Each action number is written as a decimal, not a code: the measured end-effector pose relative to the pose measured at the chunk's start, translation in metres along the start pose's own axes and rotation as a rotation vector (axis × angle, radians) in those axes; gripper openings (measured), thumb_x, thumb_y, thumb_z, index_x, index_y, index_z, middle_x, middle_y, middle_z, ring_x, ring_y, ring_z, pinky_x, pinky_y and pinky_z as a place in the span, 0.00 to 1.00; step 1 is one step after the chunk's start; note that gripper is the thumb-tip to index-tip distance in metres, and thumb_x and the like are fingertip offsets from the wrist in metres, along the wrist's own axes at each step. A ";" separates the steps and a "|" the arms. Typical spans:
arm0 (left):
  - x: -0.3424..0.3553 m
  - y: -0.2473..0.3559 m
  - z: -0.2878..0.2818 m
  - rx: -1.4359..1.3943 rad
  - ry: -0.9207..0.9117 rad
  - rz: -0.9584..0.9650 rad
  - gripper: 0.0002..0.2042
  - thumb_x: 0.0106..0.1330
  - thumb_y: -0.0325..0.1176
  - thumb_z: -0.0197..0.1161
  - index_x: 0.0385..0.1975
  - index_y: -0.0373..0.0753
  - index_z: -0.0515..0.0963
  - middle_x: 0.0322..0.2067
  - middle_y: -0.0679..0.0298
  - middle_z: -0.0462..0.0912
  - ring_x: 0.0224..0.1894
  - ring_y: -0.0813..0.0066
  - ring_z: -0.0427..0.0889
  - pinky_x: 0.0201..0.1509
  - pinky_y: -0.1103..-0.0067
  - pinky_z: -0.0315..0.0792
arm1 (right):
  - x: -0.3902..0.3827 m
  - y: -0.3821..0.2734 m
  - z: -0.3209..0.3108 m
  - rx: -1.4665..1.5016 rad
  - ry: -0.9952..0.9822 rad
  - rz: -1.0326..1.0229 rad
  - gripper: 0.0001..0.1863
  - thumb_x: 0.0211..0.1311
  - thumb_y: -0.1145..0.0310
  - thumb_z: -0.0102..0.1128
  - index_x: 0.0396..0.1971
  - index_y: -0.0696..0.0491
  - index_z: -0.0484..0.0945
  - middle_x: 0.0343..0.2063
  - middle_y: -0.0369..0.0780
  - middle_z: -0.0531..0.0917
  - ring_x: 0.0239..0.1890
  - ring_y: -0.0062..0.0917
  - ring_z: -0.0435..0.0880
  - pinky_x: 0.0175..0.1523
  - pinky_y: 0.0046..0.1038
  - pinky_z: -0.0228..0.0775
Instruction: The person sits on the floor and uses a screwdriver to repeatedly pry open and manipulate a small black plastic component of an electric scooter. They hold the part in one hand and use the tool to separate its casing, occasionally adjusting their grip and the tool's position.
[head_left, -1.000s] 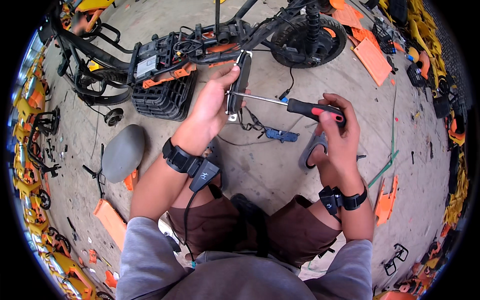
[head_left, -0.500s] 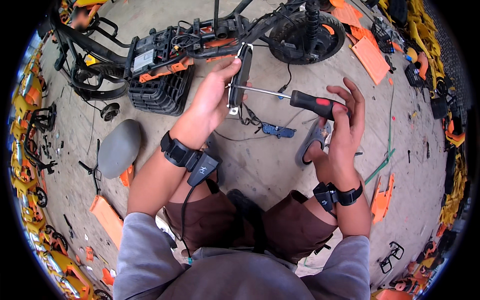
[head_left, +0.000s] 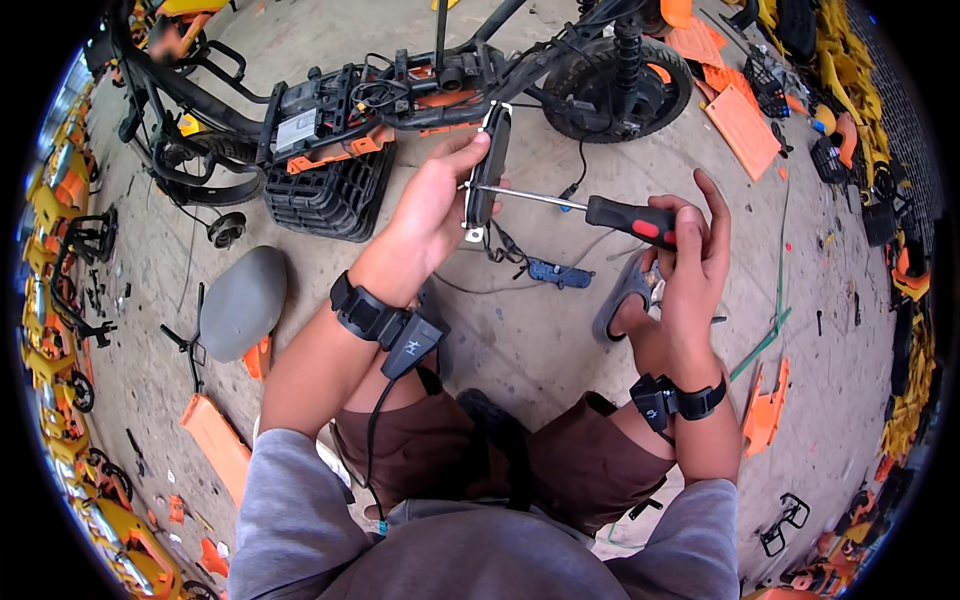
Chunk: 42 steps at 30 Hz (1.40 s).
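Observation:
My left hand (head_left: 440, 195) is closed on a slim black part (head_left: 495, 155) with pale metal edges and tabs, held upright, cables hanging beneath it. My right hand (head_left: 690, 260) has thumb and fingers on the black-and-red handle of a screwdriver (head_left: 630, 218), index finger raised. The screwdriver's shaft lies nearly level, its tip at the middle of the held part. Below them on the floor is a dark blue elongated component (head_left: 560, 275) with cables.
A stripped scooter frame (head_left: 355, 105) with rear wheel (head_left: 600, 115) lies ahead, by a black crate (head_left: 320, 200). Grey seat (head_left: 242, 300) sits left. Orange panels (head_left: 742, 130) and green strip (head_left: 760, 345) lie right. Yellow scooter parts (head_left: 845, 80) line both sides.
My right hand's fingers have loosened from their wrap around the handle and lifted. The held part rose slightly, then dropped back down, the screwdriver tip staying on it.

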<state>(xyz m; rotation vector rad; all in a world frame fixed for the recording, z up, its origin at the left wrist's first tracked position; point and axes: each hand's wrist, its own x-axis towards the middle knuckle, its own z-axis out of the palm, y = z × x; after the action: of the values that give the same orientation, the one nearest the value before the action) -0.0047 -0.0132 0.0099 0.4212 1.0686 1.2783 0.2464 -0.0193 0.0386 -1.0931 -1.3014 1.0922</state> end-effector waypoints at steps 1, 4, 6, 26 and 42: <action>0.000 0.000 0.000 -0.001 0.000 0.000 0.16 0.74 0.40 0.54 0.54 0.39 0.69 0.38 0.58 0.80 0.39 0.68 0.82 0.38 0.73 0.78 | 0.000 0.000 0.001 0.019 0.012 0.017 0.30 0.62 0.73 0.50 0.67 0.55 0.61 0.52 0.43 0.76 0.37 0.16 0.76 0.39 0.19 0.68; 0.000 -0.001 0.003 -0.011 -0.021 -0.002 0.17 0.73 0.41 0.56 0.55 0.39 0.69 0.38 0.60 0.79 0.38 0.70 0.82 0.38 0.74 0.77 | 0.000 0.007 -0.003 -0.056 0.008 -0.143 0.28 0.67 0.70 0.50 0.66 0.55 0.62 0.50 0.43 0.78 0.35 0.16 0.76 0.35 0.18 0.68; 0.001 0.000 0.000 -0.019 -0.035 0.008 0.20 0.72 0.43 0.58 0.57 0.39 0.68 0.36 0.64 0.78 0.37 0.73 0.82 0.37 0.75 0.76 | 0.000 0.001 -0.004 -0.033 -0.026 -0.030 0.29 0.62 0.75 0.47 0.66 0.56 0.63 0.53 0.45 0.76 0.37 0.17 0.77 0.37 0.19 0.69; -0.001 -0.004 0.000 -0.011 -0.045 0.005 0.24 0.71 0.45 0.59 0.60 0.38 0.66 0.38 0.64 0.77 0.38 0.73 0.82 0.40 0.73 0.76 | 0.000 0.005 -0.005 0.032 -0.020 0.009 0.29 0.61 0.78 0.45 0.65 0.57 0.64 0.55 0.46 0.75 0.41 0.18 0.78 0.40 0.19 0.70; -0.002 -0.003 0.002 -0.014 -0.062 -0.007 0.18 0.73 0.40 0.54 0.57 0.38 0.68 0.41 0.57 0.79 0.41 0.66 0.82 0.38 0.72 0.78 | 0.001 0.009 -0.002 0.042 0.055 -0.166 0.23 0.72 0.70 0.50 0.64 0.57 0.63 0.48 0.42 0.77 0.36 0.18 0.78 0.38 0.21 0.71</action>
<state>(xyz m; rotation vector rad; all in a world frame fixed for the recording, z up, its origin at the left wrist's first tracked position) -0.0010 -0.0147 0.0095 0.4435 1.0077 1.2574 0.2480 -0.0173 0.0301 -0.9598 -1.2953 0.9552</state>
